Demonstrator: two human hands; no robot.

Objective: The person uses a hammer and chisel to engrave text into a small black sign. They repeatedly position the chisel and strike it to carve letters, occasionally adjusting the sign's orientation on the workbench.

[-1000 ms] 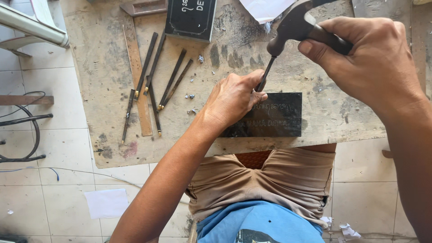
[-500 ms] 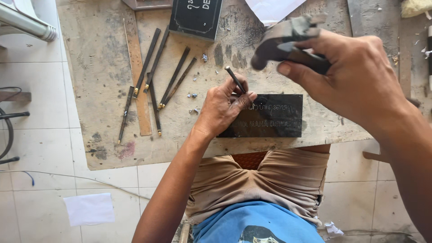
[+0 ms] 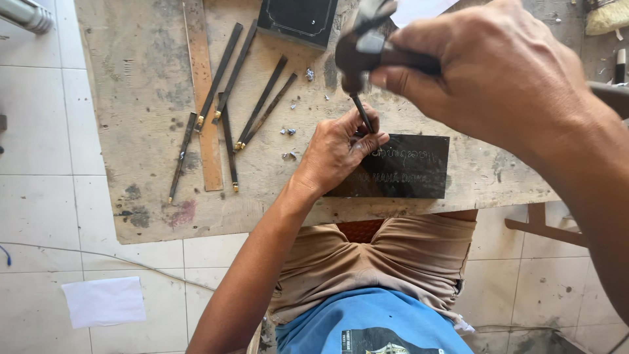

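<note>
Mid-carving, the left hand point(image 3: 337, 154) pinches a chisel point(image 3: 361, 113) on the dark slab point(image 3: 409, 177) at the desk's point(image 3: 144, 98) 6 o'clock edge; the right hand point(image 3: 498, 78) grips a hammer point(image 3: 357, 56), whose blow must land squarely.

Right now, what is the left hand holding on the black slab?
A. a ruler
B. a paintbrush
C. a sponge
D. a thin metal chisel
D: the left hand pinches a thin dark chisel upright on the black slab, with the hammer in the right hand right above it.
</note>
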